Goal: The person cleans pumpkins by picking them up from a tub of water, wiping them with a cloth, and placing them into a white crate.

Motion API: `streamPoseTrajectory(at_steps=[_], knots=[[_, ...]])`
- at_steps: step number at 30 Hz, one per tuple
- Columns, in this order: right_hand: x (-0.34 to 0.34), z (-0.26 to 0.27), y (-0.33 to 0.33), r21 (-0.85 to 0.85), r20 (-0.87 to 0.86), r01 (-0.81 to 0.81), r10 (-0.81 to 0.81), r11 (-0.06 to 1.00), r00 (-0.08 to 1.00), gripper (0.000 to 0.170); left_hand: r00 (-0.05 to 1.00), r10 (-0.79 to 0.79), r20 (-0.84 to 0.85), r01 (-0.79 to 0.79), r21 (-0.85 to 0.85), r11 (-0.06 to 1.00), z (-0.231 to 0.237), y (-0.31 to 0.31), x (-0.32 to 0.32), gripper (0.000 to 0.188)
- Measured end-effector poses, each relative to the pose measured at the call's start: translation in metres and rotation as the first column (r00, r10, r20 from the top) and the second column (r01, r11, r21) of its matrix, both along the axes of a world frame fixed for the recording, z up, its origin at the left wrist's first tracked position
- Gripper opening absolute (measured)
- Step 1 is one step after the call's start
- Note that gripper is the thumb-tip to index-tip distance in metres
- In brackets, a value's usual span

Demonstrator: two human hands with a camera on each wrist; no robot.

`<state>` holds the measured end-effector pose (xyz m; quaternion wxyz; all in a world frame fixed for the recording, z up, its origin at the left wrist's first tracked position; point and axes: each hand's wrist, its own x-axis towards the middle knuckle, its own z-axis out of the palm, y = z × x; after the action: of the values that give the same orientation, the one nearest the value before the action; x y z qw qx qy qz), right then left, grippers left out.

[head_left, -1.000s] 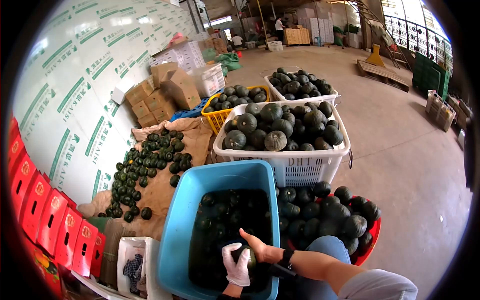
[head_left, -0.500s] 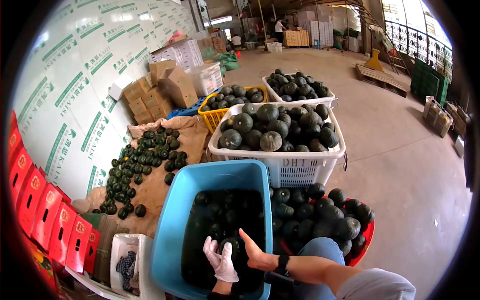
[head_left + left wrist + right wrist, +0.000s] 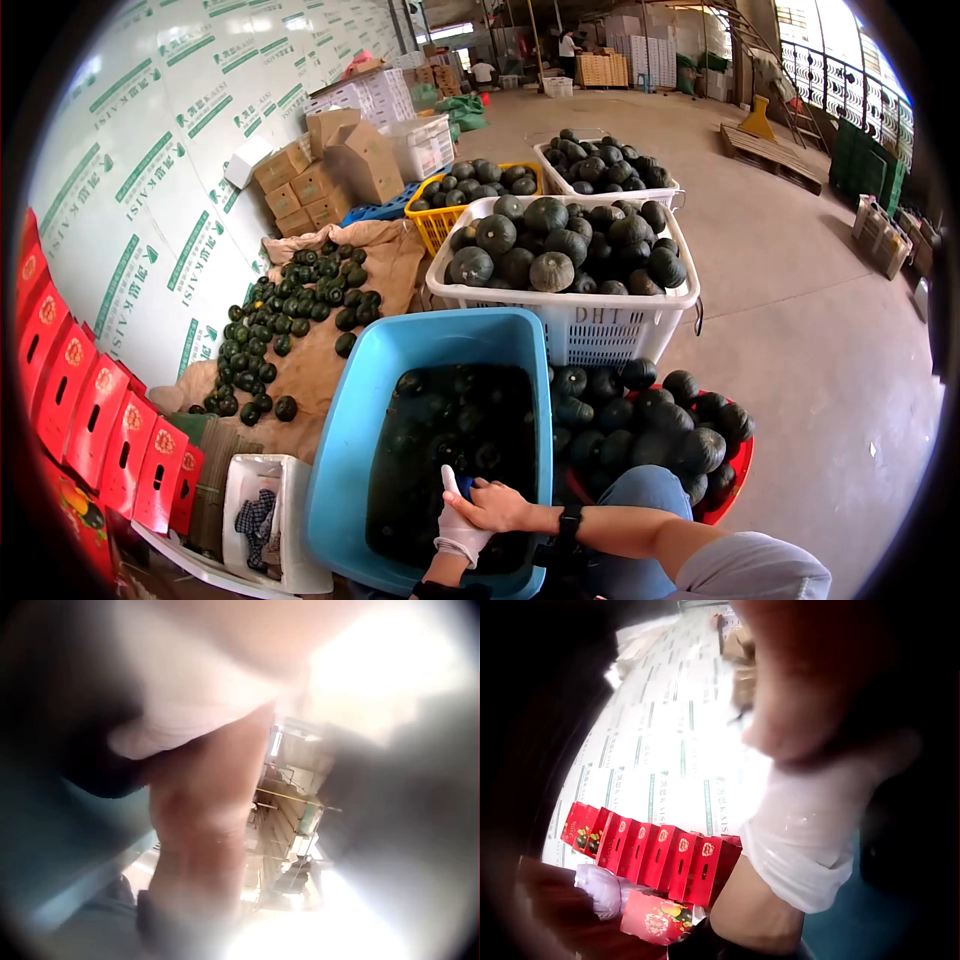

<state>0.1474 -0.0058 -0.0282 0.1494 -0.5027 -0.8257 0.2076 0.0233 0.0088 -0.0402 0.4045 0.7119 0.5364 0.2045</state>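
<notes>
Over the dark water of the blue tub (image 3: 335, 430), the gloved left hand (image 3: 460, 528) and bare right hand (image 3: 497, 506) meet. A small blue thing (image 3: 465, 486) shows between them, and the right fingers curl round it. The left thumb points up beside it; the other left fingers are hidden. In the left wrist view, the white glove (image 3: 180, 697) lies against the right hand (image 3: 199, 787). The right wrist view shows the glove (image 3: 802, 825) below blurred bare fingers (image 3: 795, 697). Dark green squashes (image 3: 487, 456) lie in the water.
A white crate (image 3: 605, 320) of squashes stands behind the tub, a red basin (image 3: 742, 470) of them at right. More squashes (image 3: 285, 407) lie on brown cloth at left. A white foam box (image 3: 300, 540) and red cartons (image 3: 128, 445) stand at lower left.
The right hand has closed in against the left, its fingers now curled. The squash between the hands is no longer visible; the blue thing shows there instead.
</notes>
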Motion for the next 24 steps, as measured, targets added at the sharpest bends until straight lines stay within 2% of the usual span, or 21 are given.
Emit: streamPoseTrajectory(at_steps=[1,3,4,5,7,8,9,11,12,14,15,16,17,18,19,21,22,23,24], knots=[[0.002,-0.006,0.002,-0.006,0.002,-0.001,0.001,1.0,1.0,0.047,1.0,0.001,0.002,-0.001,-0.006,1.0,-0.013,-0.003,-0.004,0.118],[0.007,-0.006,0.01,-0.063,-0.235,0.179,-0.189,0.982,0.953,0.051,0.985,0.031,0.17,-0.062,0.176,0.982,0.028,-0.01,0.002,0.12],[0.008,-0.002,0.016,-0.441,-0.413,0.304,-0.492,0.844,0.766,0.062,0.952,-0.064,0.298,-0.038,0.323,0.945,0.027,-0.006,-0.002,0.122],[0.01,0.017,0.015,-0.683,-0.417,0.301,-0.693,0.666,0.588,0.077,0.965,0.009,0.262,-0.089,0.295,0.951,0.036,-0.009,-0.001,0.115],[0.011,0.004,0.02,-0.794,-0.592,-0.016,-0.765,0.608,0.253,0.081,0.806,0.118,0.58,-0.146,0.001,0.989,0.027,-0.005,0.001,0.106],[0.011,0.016,0.016,-0.784,-0.618,-0.15,-0.78,0.602,0.096,0.076,0.592,0.213,0.778,-0.105,-0.187,0.977,0.031,-0.006,0.003,0.099],[0.005,0.028,0.013,-0.856,-0.509,-0.088,-0.86,0.509,-0.022,0.067,0.525,0.235,0.818,-0.137,-0.192,0.972,0.036,-0.009,0.008,0.097],[0.01,0.024,0.014,-0.76,-0.49,-0.407,-0.858,0.507,-0.154,0.063,0.457,0.18,0.871,-0.163,-0.117,0.98,0.05,-0.015,0.014,0.094],[0.013,0.024,0.013,-0.759,-0.49,-0.406,-0.858,0.508,-0.156,0.063,0.458,0.179,0.871,-0.162,-0.116,0.98,0.049,-0.012,0.013,0.094],[0.015,0.023,0.007,-0.76,-0.384,-0.531,-0.918,0.375,-0.099,0.06,0.686,-0.087,0.723,-0.071,0.186,0.98,0.041,-0.004,0.004,0.093],[0.015,0.024,0.006,-0.759,-0.382,-0.534,-0.919,0.373,-0.098,0.06,0.688,-0.085,0.721,-0.073,0.185,0.98,0.033,0.001,-0.002,0.093],[0.017,0.026,0.007,-0.755,-0.418,-0.514,-0.903,0.408,-0.102,0.06,0.84,-0.06,0.54,-0.145,0.329,0.933,0.023,0.006,-0.008,0.093],[0.018,0.029,0.008,-0.748,-0.455,-0.494,-0.884,0.443,-0.103,0.059,0.942,0.007,0.336,-0.176,0.477,0.861,0.02,0.009,-0.012,0.092],[0.019,0.033,0.008,-0.736,-0.48,-0.465,-0.864,0.492,-0.153,0.058,0.99,0.074,0.121,-0.138,0.69,0.711,0.021,0.011,-0.015,0.09],[0.018,0.031,0.011,-0.735,-0.484,-0.465,-0.862,0.494,-0.151,0.058,0.99,0.075,0.123,-0.139,0.692,0.708,0.015,0.011,-0.014,0.09],[0.013,0.026,0.014,-0.76,-0.564,-0.238,-0.796,0.604,-0.219,0.06,0.876,0.196,0.44,-0.366,0.345,0.864,0.016,0.001,0.0,0.068],[0.011,0.024,0.012,-0.734,-0.645,-0.111,-0.739,0.67,-0.195,0.059,0.722,0.157,0.674,-0.266,0.061,0.962,0.018,-0.006,0.004,0.064],[0.008,0.009,0.014,-0.669,-0.731,-0.061,-0.67,0.741,-0.126,0.06,0.613,0.245,0.751,-0.199,-0.153,0.968,0.03,-0.008,0.01,0.058],[0.0,-0.006,0.013,-0.603,-0.796,0.081,-0.605,0.793,-0.002,0.062,0.603,0.308,0.736,-0.2,-0.234,0.951,0.039,-0.013,0.014,0.061]])
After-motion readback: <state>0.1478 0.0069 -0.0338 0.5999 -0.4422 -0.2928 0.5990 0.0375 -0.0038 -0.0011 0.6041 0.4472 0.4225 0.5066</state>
